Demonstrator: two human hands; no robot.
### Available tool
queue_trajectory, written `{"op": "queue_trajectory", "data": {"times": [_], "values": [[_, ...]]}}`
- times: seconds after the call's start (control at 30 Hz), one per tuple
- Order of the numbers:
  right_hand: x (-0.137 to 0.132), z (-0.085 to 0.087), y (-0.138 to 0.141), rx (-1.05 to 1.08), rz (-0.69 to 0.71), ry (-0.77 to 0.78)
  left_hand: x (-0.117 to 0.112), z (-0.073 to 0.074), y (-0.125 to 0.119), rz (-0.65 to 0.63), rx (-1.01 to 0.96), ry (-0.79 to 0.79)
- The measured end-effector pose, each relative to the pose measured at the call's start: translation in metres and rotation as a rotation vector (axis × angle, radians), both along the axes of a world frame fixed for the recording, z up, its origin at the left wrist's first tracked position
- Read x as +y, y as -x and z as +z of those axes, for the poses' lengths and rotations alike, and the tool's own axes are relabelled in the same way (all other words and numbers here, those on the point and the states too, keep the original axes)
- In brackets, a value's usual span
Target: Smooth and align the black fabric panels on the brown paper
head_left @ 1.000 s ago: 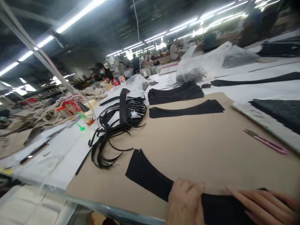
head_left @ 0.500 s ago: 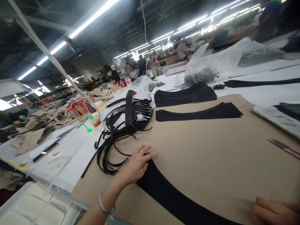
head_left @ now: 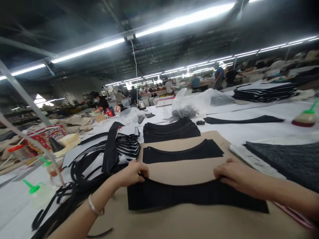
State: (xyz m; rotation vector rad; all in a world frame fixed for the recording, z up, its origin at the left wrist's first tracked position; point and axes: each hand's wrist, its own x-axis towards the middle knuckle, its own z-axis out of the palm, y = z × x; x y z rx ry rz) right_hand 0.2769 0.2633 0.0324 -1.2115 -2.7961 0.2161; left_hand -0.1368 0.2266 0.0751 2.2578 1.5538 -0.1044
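Observation:
A curved black fabric piece (head_left: 189, 197) lies on the brown cardboard sheet (head_left: 189, 224) in front of me. My left hand (head_left: 133, 173) pinches its upper left corner, fingers closed. My right hand (head_left: 233, 174) grips its upper right corner, fingers curled. A second curved black piece (head_left: 181, 154) lies flat just beyond, and a stack of the same black pieces (head_left: 170, 130) sits behind that.
A tangle of black strips (head_left: 82, 176) and striped fabric (head_left: 128, 147) lies at left, with green-capped bottles (head_left: 37, 194) nearby. A dark grey pad on a white board (head_left: 286, 159) sits at right. Plastic bags (head_left: 194, 103) and other workers are farther back.
Both hands have moved to the top corners of the black piece, which now lies straight across in front of me. The camera view has swung and tilted up.

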Motion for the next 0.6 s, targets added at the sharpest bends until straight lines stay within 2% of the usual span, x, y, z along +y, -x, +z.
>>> {"op": "queue_trajectory", "data": {"times": [0.07,0.13,0.23,0.3,0.37,0.43,0.53,0.6], "values": [[0.039,0.018,0.011,-0.087,-0.015,-0.082,0.046,0.001,-0.001,0.007,0.036,-0.028],[0.073,0.027,0.020,-0.149,-0.054,-0.146,0.086,-0.002,-0.002,0.026,0.071,-0.062],[0.115,0.028,0.029,-0.175,-0.103,-0.187,0.132,-0.011,-0.005,0.078,0.113,-0.140],[0.136,0.022,0.035,-0.185,-0.123,-0.207,0.150,-0.019,-0.009,0.116,0.130,-0.208],[0.151,0.014,0.039,-0.190,-0.132,-0.224,0.159,-0.031,-0.015,0.142,0.132,-0.290],[0.159,0.004,0.043,-0.184,-0.135,-0.236,0.158,-0.046,-0.026,0.144,0.118,-0.382],[0.161,-0.007,0.043,-0.154,-0.127,-0.242,0.144,-0.073,-0.045,0.087,0.085,-0.477],[0.159,-0.011,0.041,-0.122,-0.117,-0.245,0.132,-0.093,-0.058,0.020,0.074,-0.484]]}}
